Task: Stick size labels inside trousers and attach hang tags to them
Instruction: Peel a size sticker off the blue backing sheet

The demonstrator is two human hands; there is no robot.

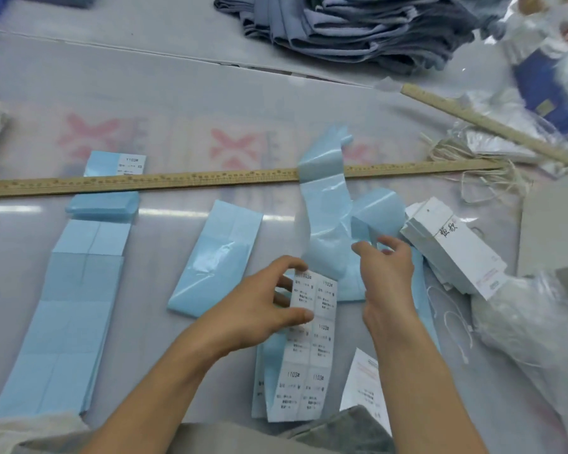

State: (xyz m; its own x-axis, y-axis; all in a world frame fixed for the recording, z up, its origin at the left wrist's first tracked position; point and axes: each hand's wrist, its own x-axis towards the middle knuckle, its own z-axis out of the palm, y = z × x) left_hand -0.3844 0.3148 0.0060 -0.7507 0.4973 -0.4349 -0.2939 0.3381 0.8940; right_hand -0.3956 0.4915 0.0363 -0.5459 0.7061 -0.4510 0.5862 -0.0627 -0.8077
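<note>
Left hand pinching label sheet, right hand fingers loosely curled over blue backing strip

Both bare forearms reach in from the bottom edge, converging toward centre. Left grip: palm turned right, fingers curled, thumb and fingertips pinching the top corner of a white printed label sheet. Right grip: back of hand up, wrist bent, fingers curled forward, pinching glossy pale-blue backing strip.
</note>
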